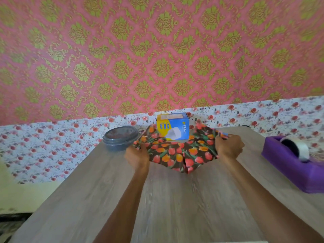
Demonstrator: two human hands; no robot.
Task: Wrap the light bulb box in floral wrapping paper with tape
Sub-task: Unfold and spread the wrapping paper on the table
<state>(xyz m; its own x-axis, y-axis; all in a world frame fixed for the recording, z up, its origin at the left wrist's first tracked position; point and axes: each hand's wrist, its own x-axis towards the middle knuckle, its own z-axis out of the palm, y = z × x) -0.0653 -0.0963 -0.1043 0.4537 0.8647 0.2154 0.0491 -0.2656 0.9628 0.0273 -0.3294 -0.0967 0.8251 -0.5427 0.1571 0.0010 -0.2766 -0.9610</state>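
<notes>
The wrapping has barely begun. The light bulb box (173,127), blue and yellow, stands bare and upright at the far middle of the desk (157,199), with no side covered and no tape on it. The floral wrapping paper (175,155), dark with red and orange tulips, lies crumpled and bowed just near of the box. Its far corners rise on either side of the box, but whether the box rests on the sheet or just behind it is hard to tell. The left hand (138,155) has its grip closed on the sheet's left edge. The right hand (228,146) pinches the right edge in the same way, and the paper is bunched between them. The purple tape dispenser (289,163) sits well apart at the right with its roll in place. A grey lidded container (121,137) stands at the far left, just beside the paper. Left to do, by my reckoning: flatten the sheet, centre the box, fold each side over, close the ends and tape the seams.
</notes>
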